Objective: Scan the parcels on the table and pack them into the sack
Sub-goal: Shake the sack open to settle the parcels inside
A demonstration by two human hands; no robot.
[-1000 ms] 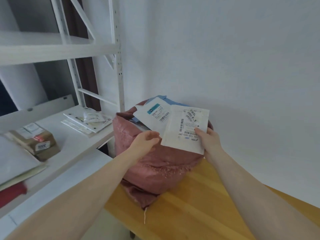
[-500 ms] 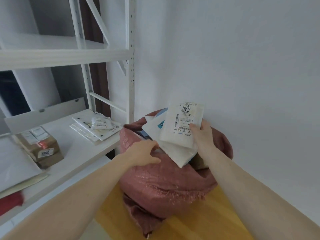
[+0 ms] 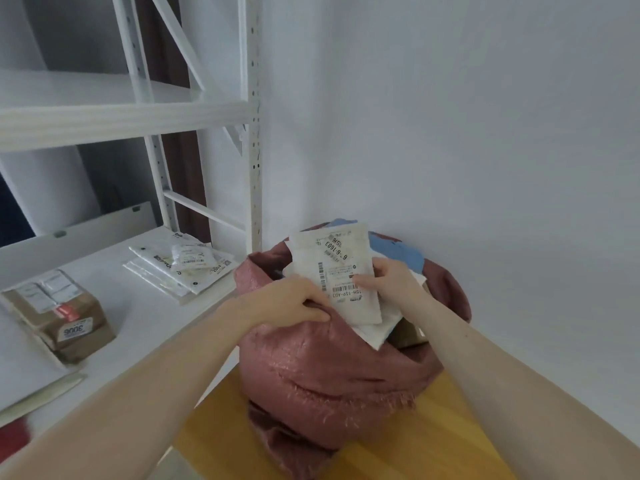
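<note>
A dusty-red woven sack (image 3: pixel 332 372) stands on a wooden surface, its mouth full of parcels. My right hand (image 3: pixel 393 282) pinches a flat white parcel (image 3: pixel 337 268) with barcode labels, which lies tilted in the sack's mouth on top of another white parcel (image 3: pixel 381 332). My left hand (image 3: pixel 287 301) grips the sack's near rim. A blue parcel (image 3: pixel 398 249) shows at the back of the sack. More parcels lie on the white table to the left: a stack of white mailers (image 3: pixel 180 268) and a brown cardboard box (image 3: pixel 59 313).
A white metal shelving rack (image 3: pixel 254 133) rises behind the table (image 3: pixel 138 320). The white wall stands close behind the sack on the right. The wooden surface (image 3: pixel 433 441) under the sack extends toward me. Something red (image 3: pixel 14 439) shows at the lower left edge.
My right hand has lowered the white labelled parcel into the sack's mouth. My left hand has closed tighter on the sack's rim. My view has moved closer to the sack.
</note>
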